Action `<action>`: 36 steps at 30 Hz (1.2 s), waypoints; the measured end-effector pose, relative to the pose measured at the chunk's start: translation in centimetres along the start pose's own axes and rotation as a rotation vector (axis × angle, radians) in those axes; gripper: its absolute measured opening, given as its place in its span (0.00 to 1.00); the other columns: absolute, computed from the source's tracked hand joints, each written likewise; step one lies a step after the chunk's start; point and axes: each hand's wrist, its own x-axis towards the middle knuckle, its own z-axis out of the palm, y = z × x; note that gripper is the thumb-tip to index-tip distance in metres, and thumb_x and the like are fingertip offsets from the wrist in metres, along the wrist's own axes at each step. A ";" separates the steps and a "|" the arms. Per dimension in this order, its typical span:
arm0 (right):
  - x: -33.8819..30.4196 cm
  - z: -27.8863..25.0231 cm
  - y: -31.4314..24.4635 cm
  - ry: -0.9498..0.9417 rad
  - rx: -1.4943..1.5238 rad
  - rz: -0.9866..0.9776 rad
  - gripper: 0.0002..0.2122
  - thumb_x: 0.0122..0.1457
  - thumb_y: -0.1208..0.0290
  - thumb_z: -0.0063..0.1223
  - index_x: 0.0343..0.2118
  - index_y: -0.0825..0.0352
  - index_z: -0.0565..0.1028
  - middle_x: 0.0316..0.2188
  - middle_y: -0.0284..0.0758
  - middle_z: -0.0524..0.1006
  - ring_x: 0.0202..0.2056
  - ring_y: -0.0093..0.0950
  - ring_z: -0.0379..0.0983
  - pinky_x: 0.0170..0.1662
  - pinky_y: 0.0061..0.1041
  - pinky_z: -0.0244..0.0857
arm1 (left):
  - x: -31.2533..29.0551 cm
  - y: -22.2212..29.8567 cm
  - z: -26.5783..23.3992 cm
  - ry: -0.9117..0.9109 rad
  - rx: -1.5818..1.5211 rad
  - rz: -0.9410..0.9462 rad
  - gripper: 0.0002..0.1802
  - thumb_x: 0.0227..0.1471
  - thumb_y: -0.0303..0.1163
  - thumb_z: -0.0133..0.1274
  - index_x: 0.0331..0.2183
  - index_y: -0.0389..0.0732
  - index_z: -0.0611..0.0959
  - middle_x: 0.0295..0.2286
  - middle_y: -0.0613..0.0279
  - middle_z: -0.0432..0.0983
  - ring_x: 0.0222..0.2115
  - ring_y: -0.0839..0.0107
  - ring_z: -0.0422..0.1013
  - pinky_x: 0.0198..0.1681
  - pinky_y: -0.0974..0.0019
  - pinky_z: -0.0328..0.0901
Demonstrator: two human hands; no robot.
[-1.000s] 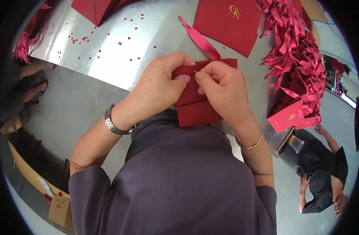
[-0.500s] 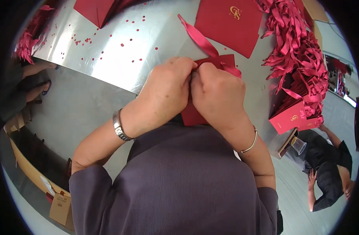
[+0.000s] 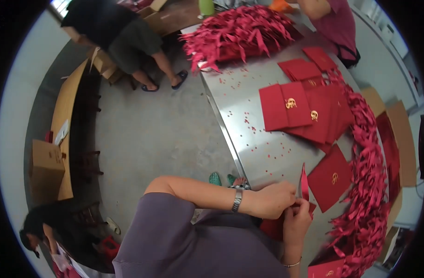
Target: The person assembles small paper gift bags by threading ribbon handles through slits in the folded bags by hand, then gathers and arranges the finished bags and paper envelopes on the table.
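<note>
My left hand (image 3: 273,200) and my right hand (image 3: 296,223) meet over the table's near edge, fingers closed in a pinch at the top of a red paper gift bag (image 3: 271,228). A pinkish-red ribbon (image 3: 305,183) stands up from beside my right fingertips. My hands cover most of the bag's upper part, so the exact grip on ribbon and paper is partly hidden. Just beyond lies a flat red bag (image 3: 331,178) with a gold emblem.
Overlapping flat red bags (image 3: 286,109) lie farther up the metal table (image 3: 249,160), among scattered red paper dots. Ribboned bags line the right side (image 3: 367,176) and heap at the far end (image 3: 242,34). An open carton (image 3: 404,143) stands at right. Several people are nearby.
The view has swung left and up, showing more of the room and the far table. Both hands stay together at the bag and now appear lower right.
</note>
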 end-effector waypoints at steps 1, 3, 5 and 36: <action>0.0 -0.1 0.2 -0.026 0.010 0.010 0.09 0.50 0.77 0.58 0.34 0.70 0.71 0.21 0.41 0.76 0.22 0.34 0.74 0.28 0.32 0.65 | -0.1 0.0 -0.2 -0.047 0.011 0.026 0.09 0.38 0.21 0.51 0.27 0.34 0.81 0.33 0.49 0.74 0.35 0.51 0.69 0.40 0.57 0.64; 0.3 0.0 1.2 -0.016 -0.015 -0.034 0.09 0.49 0.77 0.60 0.31 0.71 0.71 0.20 0.41 0.76 0.22 0.32 0.75 0.28 0.30 0.66 | 1.0 0.0 -1.2 -0.166 0.014 0.009 0.08 0.39 0.22 0.50 0.26 0.35 0.82 0.30 0.48 0.76 0.31 0.51 0.71 0.36 0.55 0.66; 0.5 -0.2 1.1 -0.016 -0.066 -0.061 0.10 0.47 0.77 0.62 0.29 0.71 0.71 0.20 0.41 0.77 0.22 0.31 0.74 0.28 0.29 0.66 | 2.6 0.0 -2.8 -0.249 -0.037 -0.042 0.08 0.39 0.23 0.50 0.25 0.35 0.82 0.27 0.47 0.76 0.30 0.51 0.72 0.34 0.54 0.66; -0.2 0.1 1.7 -0.029 -0.043 -0.054 0.17 0.48 0.60 0.63 0.34 0.65 0.71 0.25 0.37 0.80 0.29 0.38 0.77 0.31 0.37 0.68 | 7.1 -2.4 -2.6 -0.728 0.276 0.221 0.05 0.46 0.31 0.53 0.30 0.43 0.79 0.34 0.58 0.72 0.39 0.58 0.70 0.34 0.55 0.67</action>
